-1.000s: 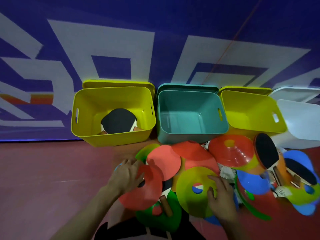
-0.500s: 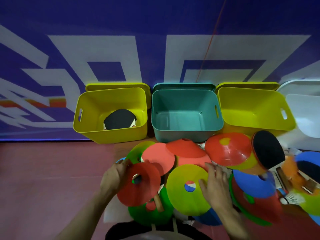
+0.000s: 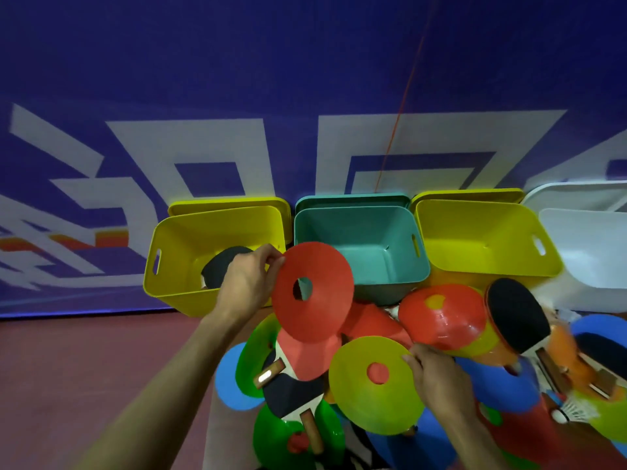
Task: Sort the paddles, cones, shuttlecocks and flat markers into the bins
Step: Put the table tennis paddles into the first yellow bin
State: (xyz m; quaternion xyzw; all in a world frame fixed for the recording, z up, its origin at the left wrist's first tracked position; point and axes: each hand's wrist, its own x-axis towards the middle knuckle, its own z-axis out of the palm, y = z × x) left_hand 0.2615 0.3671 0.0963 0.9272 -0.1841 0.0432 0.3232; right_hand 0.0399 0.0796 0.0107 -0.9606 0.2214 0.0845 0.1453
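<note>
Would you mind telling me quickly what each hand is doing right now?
Left hand: pinching the red flat marker by its rim, lifted.
Right hand: gripping the edge of the yellow flat marker.

Blue banner point(image 3: 305, 79) with white block graphics stands beyond both hands. Thin orange cord point(image 3: 403, 96) hangs before it. Red floor point(image 3: 84, 361) lies left of the left forearm.

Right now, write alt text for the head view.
A left hand lifts a red flat marker near a teal bin, while the right hand grips a yellow flat marker on a pile of sports gear.
</note>
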